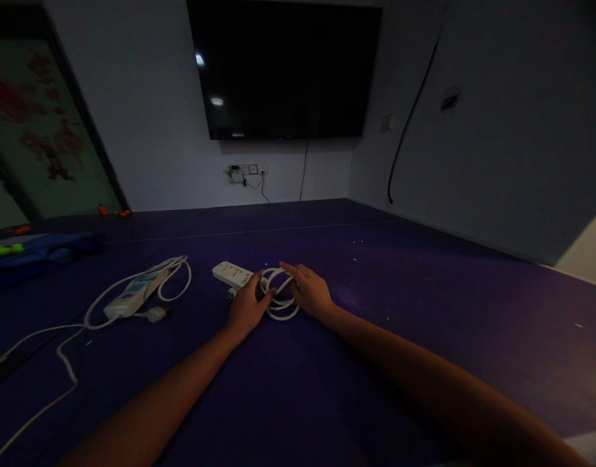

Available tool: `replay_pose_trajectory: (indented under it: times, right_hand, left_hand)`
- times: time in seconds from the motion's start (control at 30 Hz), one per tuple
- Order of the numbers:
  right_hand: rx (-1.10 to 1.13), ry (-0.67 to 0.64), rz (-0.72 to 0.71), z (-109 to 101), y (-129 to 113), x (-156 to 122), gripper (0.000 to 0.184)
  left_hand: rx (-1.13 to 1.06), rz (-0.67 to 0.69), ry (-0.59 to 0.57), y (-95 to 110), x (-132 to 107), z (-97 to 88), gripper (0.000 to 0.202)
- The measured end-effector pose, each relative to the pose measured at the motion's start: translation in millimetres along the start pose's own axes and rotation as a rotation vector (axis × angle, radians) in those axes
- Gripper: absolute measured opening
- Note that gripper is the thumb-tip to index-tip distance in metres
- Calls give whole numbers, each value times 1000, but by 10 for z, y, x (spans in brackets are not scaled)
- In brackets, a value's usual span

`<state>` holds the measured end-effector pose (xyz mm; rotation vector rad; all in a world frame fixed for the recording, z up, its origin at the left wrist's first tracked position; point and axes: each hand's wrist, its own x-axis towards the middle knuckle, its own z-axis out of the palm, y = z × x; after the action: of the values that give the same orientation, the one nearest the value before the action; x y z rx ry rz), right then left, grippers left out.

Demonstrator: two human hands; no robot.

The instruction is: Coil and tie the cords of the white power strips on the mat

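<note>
Cord [281,301] first: it's white, wound in a few loose loops, and lies on the purple mat [424,311] just right of the strip [232,274]. We'd guess it's light and floppy with a bit of spring, so the loops will want to flop open unless they're pinched together. It doesn't look fragile or slippery. The best grab looks like across the whole bundle, not one strand.

Left to right now. Well left of the strip there's a second strip [132,295] with its own cable sprawled about and a plug [156,314] beside it, nobody touching those. Then the strip itself, flat on the mat.

Just beside its right end is our left hand [246,308]. The forearm is stretched out low and the wrist is straight. Its fingers are curled narrow onto the coil's left side with the thumb hooked over a loop, so it has hold of the cord.

Further right of the strip, past the coil, our right hand [310,292] comes in palm down. Its fingers are stretched fairly flat over the loops, resting on them rather than wrapped, as far as we can see in this dim light.
</note>
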<state>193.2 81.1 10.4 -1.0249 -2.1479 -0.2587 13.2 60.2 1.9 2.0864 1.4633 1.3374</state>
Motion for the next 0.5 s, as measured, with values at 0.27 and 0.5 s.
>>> replay_pose_trajectory:
  times: [0.27, 0.5]
  right_hand:
    - [19, 19, -10, 3, -3, 1, 49]
    - [18, 16, -3, 20, 4, -5, 49]
  left_hand:
    - [29, 4, 15, -18, 3, 6, 46]
    - [41, -11, 0, -23, 5, 9, 47]
